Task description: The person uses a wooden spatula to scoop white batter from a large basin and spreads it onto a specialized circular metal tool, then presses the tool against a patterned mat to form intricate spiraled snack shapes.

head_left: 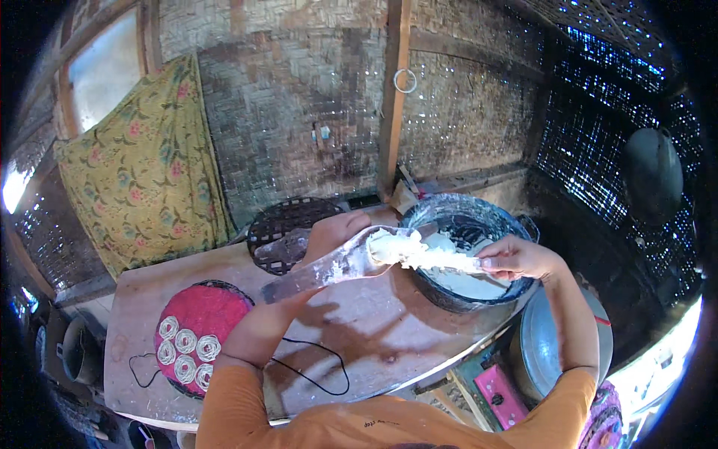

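— Woven-bamboo wall (299, 112), wooden post (396, 97), floral cloth (146, 165) at left; below, one pale tabletop (351, 329). Hands?

— Left hand (338, 232): forearm slanting up from lower left, palm beneath the long press (336, 267); fingers curled and clamped on it, tips hidden. Right hand (517, 258): forearm rising from lower right, hand turned leftward, thumb and fingers pinched together on white dough (441, 258).

— Bearing of the press?

— Long axis oblique: narrow end lower left, opposite tip upper right, toward the dark basin (452, 297). Round cup between, dough in its mouth.

— And the dough?

— One ragged strip, running near level from cup to right fingertips, dipping slightly rightward, above the basin.

— Remaining stock?

— Red round tray (202, 303), bearing coiled noodle nests (185, 367); black cord (340, 367) alongside.
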Tool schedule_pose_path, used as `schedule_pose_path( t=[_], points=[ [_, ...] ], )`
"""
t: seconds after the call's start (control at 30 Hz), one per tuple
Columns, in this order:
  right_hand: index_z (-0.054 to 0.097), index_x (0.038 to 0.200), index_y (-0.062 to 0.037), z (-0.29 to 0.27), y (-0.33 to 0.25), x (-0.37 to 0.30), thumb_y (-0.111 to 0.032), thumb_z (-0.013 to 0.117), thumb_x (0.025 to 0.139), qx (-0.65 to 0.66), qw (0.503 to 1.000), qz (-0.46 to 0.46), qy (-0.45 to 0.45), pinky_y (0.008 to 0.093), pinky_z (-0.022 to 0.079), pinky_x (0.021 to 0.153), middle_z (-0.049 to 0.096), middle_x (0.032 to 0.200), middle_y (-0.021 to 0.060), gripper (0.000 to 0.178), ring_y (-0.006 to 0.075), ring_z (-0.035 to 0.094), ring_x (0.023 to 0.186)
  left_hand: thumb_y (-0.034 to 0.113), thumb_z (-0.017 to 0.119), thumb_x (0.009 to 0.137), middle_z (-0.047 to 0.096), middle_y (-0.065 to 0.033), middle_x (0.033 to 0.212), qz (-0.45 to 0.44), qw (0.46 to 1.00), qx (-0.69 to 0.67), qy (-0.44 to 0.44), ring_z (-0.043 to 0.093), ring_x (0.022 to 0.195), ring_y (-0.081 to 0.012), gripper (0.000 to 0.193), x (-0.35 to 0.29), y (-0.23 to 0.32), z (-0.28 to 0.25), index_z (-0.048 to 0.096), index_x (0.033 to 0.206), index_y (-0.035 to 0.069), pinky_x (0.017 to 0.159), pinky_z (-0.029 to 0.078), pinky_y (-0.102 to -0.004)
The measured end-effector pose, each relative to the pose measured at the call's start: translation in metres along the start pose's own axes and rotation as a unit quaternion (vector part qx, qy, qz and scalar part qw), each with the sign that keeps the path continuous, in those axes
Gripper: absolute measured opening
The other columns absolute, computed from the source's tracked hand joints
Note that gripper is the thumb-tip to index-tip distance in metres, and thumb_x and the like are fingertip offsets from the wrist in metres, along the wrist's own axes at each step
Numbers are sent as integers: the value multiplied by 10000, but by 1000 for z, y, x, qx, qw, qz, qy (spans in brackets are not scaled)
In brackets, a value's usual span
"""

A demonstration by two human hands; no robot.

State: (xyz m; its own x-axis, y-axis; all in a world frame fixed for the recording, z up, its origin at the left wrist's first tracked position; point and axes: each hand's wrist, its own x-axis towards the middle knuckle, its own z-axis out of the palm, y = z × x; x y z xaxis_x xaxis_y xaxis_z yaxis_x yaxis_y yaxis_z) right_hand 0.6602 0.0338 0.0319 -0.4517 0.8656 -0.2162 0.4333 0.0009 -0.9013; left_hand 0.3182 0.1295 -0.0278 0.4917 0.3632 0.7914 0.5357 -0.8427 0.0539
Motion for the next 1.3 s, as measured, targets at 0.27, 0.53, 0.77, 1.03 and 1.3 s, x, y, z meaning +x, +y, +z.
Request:
schedule_pose_path(
  t=[0.27, 0.53, 0.77, 1.03, 1.3],
  points=[
    [622, 1081, -107, 105, -48, 34, -135, 526, 742, -681, 598, -293, 303, 337, 435, 496, 492, 629, 18, 353, 172, 538, 538, 394, 719, 619, 570, -80, 838, -58, 992, 59, -98, 600, 762, -295, 432, -4, 11, -25, 578, 918, 115, 630, 483, -389],
    [610, 1055, -66, 111, -53, 8, -144, 547, 748, -665, 596, -316, 322, 301, 441, 517, 512, 656, 26, 323, 168, 559, 580, 388, 729, 665, 637, -53, 920, -94, 990, 104, -13, 606, 867, -242, 400, -38, -41, -49, 630, 953, 130, 759, 484, -343],
    [624, 1052, -109, 96, -81, 7, -98, 554, 713, -618, 613, -298, 392, 350, 461, 522, 532, 659, 46, 346, 234, 574, 588, 389, 710, 707, 662, -18, 914, -108, 984, 140, 30, 614, 853, -206, 325, -7, -33, -47, 648, 918, 149, 781, 485, -350],
    [578, 960, -58, 113, -70, 38, -136, 524, 751, -680, 565, -367, 290, 308, 462, 570, 525, 683, 28, 230, 181, 574, 636, 450, 722, 650, 591, -87, 816, -57, 997, 50, -28, 610, 734, -314, 443, -11, 8, -47, 593, 905, 111, 640, 491, -383],
    [602, 1101, -84, 98, -52, 4, -126, 554, 764, -594, 652, -304, 359, 337, 448, 540, 535, 712, 76, 343, 176, 578, 653, 362, 731, 670, 636, -68, 835, -5, 963, 268, -32, 624, 814, -254, 342, -25, -55, -52, 650, 897, 119, 696, 509, -364]
  ],
)
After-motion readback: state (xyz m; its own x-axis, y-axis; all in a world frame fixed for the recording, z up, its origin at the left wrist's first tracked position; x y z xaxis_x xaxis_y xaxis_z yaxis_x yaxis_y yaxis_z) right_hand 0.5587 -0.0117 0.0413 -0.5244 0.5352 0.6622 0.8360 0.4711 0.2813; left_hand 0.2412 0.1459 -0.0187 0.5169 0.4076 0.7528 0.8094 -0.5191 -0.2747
